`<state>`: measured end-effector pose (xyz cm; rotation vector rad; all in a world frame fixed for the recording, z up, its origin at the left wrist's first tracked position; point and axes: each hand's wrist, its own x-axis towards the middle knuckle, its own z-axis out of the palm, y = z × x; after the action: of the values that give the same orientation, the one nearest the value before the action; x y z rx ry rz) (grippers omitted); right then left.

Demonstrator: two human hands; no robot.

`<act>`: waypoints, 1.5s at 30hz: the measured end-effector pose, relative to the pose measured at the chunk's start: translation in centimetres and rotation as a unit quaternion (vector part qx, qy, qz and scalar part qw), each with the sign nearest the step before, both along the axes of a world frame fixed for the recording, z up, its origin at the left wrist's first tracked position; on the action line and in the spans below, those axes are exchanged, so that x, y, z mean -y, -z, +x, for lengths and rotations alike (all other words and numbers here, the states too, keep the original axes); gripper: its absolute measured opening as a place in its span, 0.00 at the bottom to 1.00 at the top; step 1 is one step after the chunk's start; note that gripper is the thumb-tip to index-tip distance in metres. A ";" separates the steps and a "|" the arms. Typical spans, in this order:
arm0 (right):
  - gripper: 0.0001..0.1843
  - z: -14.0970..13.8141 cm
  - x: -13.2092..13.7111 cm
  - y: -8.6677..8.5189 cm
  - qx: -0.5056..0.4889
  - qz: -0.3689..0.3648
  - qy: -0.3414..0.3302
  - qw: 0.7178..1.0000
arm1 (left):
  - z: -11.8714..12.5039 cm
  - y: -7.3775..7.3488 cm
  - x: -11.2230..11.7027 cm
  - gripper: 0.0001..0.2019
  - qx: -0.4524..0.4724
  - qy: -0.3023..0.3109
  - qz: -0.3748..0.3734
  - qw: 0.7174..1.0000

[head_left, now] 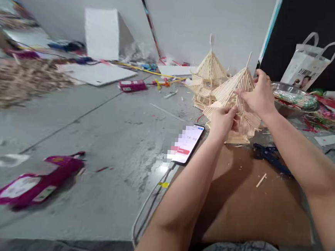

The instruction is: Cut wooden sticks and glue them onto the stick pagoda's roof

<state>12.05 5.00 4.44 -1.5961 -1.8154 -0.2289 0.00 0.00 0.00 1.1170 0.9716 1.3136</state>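
A model pagoda [247, 126] made of thin wooden sticks stands in front of me on a brown board [250, 209]. My right hand [261, 92] is curved around the right side of its pointed upper roof, thumb and fingers gripping it. Lower down, my left hand [223, 120] is closed at the front left, below the upper roof. Its fingertips are pinched against the model, and whether a small piece sits between them cannot be made out. Just behind is a second stick pagoda [208, 72] of similar shape, partly covered by the front one.
A phone [187, 144] with a cable lies left of my left forearm. Dark blue pliers-like tool [271, 157] lies under my right forearm. Purple packets [47, 181] are on the grey table. A metal bowl [295, 99] and white bag [305, 66] stand right; a stick pile [23, 79] lies left.
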 end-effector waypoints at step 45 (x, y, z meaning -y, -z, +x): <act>0.30 2.6 0.9 1.5 -0.059 0.086 -0.068 0.992 | -0.2 -0.8 0.8 0.11 -0.033 0.032 -0.038 0.998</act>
<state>14.60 4.12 2.91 -1.3336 -1.7559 -0.2183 -0.16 -0.77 0.79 1.1308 1.0184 1.1857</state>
